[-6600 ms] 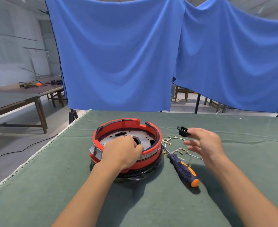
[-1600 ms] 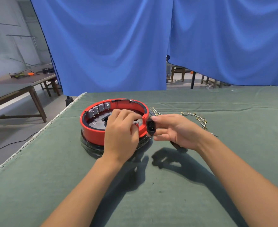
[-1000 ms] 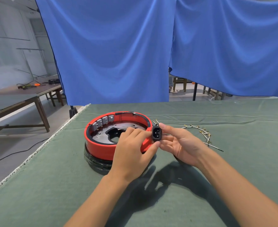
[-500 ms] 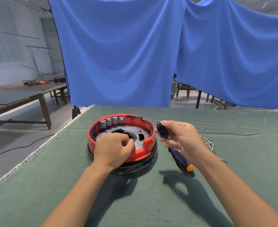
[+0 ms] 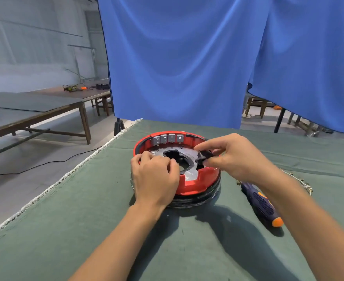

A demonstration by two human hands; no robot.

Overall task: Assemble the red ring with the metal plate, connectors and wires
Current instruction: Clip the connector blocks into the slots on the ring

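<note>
The red ring (image 5: 195,184) sits on a black base on the green table, with the metal plate (image 5: 184,154) inside it and several grey connectors (image 5: 168,138) along its far inner wall. My left hand (image 5: 155,177) grips the ring's near-left rim, fingers curled over the edge. My right hand (image 5: 234,157) pinches a black socket connector (image 5: 202,157) and holds it at the ring's right side, just inside the rim. Loose wires (image 5: 301,182) lie on the cloth to the right, mostly hidden by my right forearm.
A screwdriver (image 5: 262,203) with a dark blue handle and orange end lies right of the ring, under my right forearm. The table's left edge (image 5: 65,175) runs diagonally. Blue curtains hang behind the table; wooden tables stand at the far left.
My right hand has carried the black connector leftward from beside the ring to inside its right rim. My left hand keeps its grip on the near rim.
</note>
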